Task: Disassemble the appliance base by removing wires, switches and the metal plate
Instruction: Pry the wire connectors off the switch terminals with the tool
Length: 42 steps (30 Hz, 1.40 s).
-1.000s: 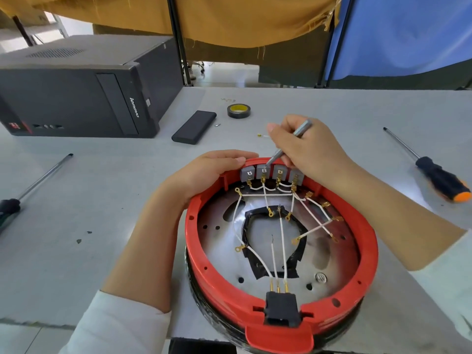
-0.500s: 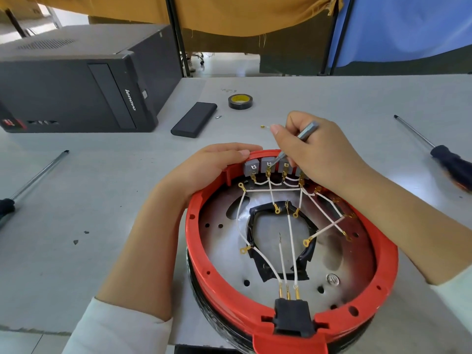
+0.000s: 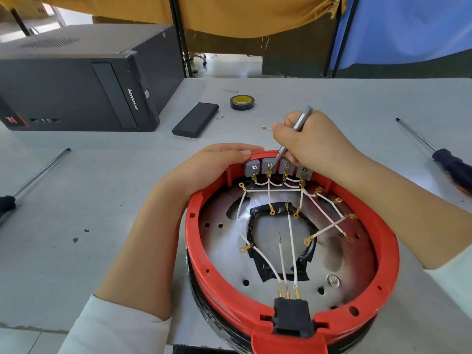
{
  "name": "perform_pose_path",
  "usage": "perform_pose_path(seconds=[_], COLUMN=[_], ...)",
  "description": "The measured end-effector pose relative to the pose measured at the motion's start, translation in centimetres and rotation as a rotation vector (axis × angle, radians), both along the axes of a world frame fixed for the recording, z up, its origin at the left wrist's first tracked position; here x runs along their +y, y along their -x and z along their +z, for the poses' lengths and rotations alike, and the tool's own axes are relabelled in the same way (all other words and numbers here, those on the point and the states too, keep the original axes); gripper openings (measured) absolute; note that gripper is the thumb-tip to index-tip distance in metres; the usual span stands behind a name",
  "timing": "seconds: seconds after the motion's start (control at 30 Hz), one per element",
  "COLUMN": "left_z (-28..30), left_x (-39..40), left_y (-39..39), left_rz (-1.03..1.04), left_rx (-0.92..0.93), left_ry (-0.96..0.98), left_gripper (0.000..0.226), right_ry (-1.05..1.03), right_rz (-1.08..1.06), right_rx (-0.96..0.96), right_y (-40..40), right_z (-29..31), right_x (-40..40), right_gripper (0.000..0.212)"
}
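The round red appliance base (image 3: 199, 251) lies open side up on the table in front of me. Inside it sits a shiny metal plate (image 3: 224, 254) crossed by white wires (image 3: 290, 238) with brass terminals. Several grey switches (image 3: 252, 167) line the far rim. A black socket (image 3: 291, 318) sits at the near rim. My left hand (image 3: 204, 169) holds the far left rim, fingers curled over its edge. My right hand (image 3: 311, 144) grips thin metal tweezers (image 3: 296, 129); their tip touches the second switch from the left.
A black computer case (image 3: 76, 80) stands at the back left. A black rectangular block (image 3: 195, 120) and a roll of tape (image 3: 242, 102) lie behind the base. Screwdrivers lie at the far left (image 3: 35, 175) and far right (image 3: 434, 149). A loose terminal (image 3: 265, 127) lies near my right hand.
The view has shifted slightly. The tweezers' tip has moved left along the row of switches to the second one. My left hand keeps its hold on the rim.
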State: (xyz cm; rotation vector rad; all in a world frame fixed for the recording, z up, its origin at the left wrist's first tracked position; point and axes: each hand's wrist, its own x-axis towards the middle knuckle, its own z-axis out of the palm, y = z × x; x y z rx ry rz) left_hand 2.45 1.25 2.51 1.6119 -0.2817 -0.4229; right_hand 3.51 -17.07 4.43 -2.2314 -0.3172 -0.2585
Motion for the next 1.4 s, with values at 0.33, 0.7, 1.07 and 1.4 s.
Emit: perform_pose_path(seconds=[0.33, 0.7, 1.07, 1.4], left_z=[-0.4, -0.3, -0.2, -0.5], left_x=[0.2, 0.2, 0.1, 0.0], left_y=[-0.2, -0.2, -0.1, -0.1], left_rz=[-0.009, -0.006, 0.002, -0.031], left_rx=[0.045, 0.014, 0.009, 0.058], left_ry=[0.043, 0.032, 0.027, 0.076], left_gripper=[0.028, 0.029, 0.028, 0.028], right_ry=[-0.097, -0.025, -0.010, 0.047], right_rz=[-0.058, -0.061, -0.046, 0.160], right_rx=[-0.141, -0.114, 0.015, -0.355], right_y=[1.7, 1.0, 0.1, 1.4], right_z=[-0.2, -0.8, -0.5, 1.2], right_x=[-0.6, -0.4, -0.3, 0.3], right_gripper=[0.049, 0.035, 0.035, 0.053])
